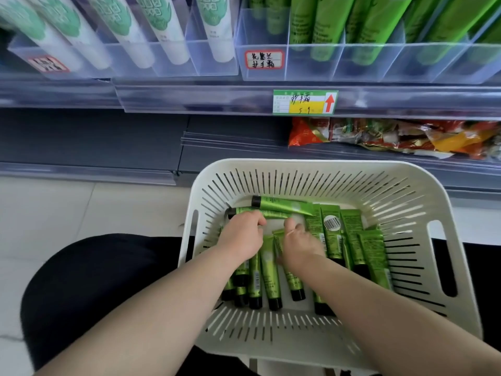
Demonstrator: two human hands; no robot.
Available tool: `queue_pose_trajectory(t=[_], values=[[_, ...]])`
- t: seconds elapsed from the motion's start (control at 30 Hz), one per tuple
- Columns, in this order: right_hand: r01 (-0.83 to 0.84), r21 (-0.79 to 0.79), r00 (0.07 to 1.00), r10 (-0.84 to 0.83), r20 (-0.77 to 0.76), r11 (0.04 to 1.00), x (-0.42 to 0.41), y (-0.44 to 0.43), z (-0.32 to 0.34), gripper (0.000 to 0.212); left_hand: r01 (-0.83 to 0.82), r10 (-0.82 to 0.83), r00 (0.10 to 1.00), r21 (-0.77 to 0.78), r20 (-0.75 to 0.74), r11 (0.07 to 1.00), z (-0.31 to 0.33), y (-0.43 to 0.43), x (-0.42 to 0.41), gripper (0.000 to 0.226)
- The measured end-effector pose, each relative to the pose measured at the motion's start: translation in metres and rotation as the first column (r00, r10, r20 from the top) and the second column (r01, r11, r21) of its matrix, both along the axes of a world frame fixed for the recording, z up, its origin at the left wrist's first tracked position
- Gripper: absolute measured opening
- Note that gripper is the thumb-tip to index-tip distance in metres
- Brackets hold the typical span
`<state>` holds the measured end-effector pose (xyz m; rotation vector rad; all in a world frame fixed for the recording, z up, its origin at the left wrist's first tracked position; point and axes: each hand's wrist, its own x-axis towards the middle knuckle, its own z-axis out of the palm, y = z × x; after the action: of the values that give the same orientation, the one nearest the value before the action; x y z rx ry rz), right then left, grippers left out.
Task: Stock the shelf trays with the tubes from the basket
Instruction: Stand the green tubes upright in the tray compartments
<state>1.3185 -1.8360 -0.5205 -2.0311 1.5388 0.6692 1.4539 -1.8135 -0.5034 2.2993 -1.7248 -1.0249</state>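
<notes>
- In the near middle of the scene, on the lap: a white slotted basket (406,191), with both hands down inside it among the green tubes (349,234).
- At the left hand (241,234): fingers curled over a crosswise tube (273,214) on the far part of the basket floor. Black cap to the left, long axis running left to right; reads as a grip.
- At the right hand (301,244): fingers curled, just right of the left hand and close to that same tube's flat end. Cannot tell whether holding anything or only touching.
- Just beyond, a second crosswise tube (284,206), parallel to the first and right beside it.
- Under both wrists and to the right, the rest of the stock lying near-to-far, most caps toward the body, packed side by side.
- Far and up to the right, the clear shelf tray (311,63), with green tubes already standing in its compartments; likely the target.
- Coming move, by judgement: up and away over the far basket wall, then a turn from crosswise to upright. Right hand the nearer to that tray.
- In the way or close by: the shelf lip with its price label (305,102), a tray of white tubes (168,36) far left, and snack bags (393,137) on the lower shelf.
</notes>
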Motion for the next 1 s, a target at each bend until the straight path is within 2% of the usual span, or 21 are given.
queue_pose_trajectory(t=[0.07,0.2,0.3,0.37,0.43,0.57,0.67,0.77,0.9,0.93,1.0], values=[[0.035,-0.027,0.997,-0.033,0.064,0.999,0.004,-0.002,0.0,0.047,-0.035,0.035,0.999,-0.019,-0.021,0.999,0.003,-0.001,0.0,0.022],[0.008,0.0,0.996,-0.008,0.088,1.0,0.007,-0.003,-0.003,0.063,-0.061,0.06,0.998,-0.023,-0.026,0.998,0.007,-0.003,0.003,0.023],[-0.048,0.027,0.993,0.045,0.11,0.998,0.0,-0.006,-0.002,0.044,-0.042,0.041,0.999,-0.027,-0.013,0.999,0.006,-0.003,0.005,0.025],[-0.031,0.012,0.991,0.029,0.129,0.999,-0.009,-0.011,0.003,0.035,0.032,-0.032,0.999,0.006,0.024,0.999,0.004,-0.002,0.004,0.029],[0.005,-0.003,0.987,-0.005,0.163,1.0,-0.021,-0.014,0.01,0.034,0.163,-0.17,0.98,0.07,0.103,0.984,0.003,-0.002,0.0,0.04],[0.049,-0.058,0.96,-0.031,0.277,0.997,-0.04,-0.016,0.027,0.024,0.38,-0.437,0.851,0.233,0.29,0.895,0.0,-0.005,-0.015,0.06],[0.046,-0.096,0.944,-0.012,0.33,0.994,-0.048,-0.016,0.037,0.021,0.446,-0.547,0.767,0.333,0.336,0.831,-0.002,-0.006,-0.021,0.055],[0.051,-0.117,0.927,-0.003,0.376,0.992,-0.054,-0.016,0.042,0.021,0.461,-0.556,0.747,0.32,0.363,0.828,0.001,-0.009,-0.022,0.04],[0.051,-0.127,0.909,0.007,0.417,0.991,-0.056,-0.014,0.047,0.022,0.461,-0.516,0.803,0.236,0.298,0.855,0.01,-0.015,-0.014,0.025],[0.043,-0.128,0.907,0.015,0.42,0.991,-0.055,-0.014,0.049,0.021,0.457,-0.508,0.824,0.236,0.25,0.858,0.012,-0.017,-0.012,0.02],[0.034,-0.129,0.903,0.025,0.428,0.991,-0.053,-0.012,0.054,0.021,0.361,-0.389,0.92,0.296,0.039,0.884,0.016,-0.017,-0.006,0.018]])
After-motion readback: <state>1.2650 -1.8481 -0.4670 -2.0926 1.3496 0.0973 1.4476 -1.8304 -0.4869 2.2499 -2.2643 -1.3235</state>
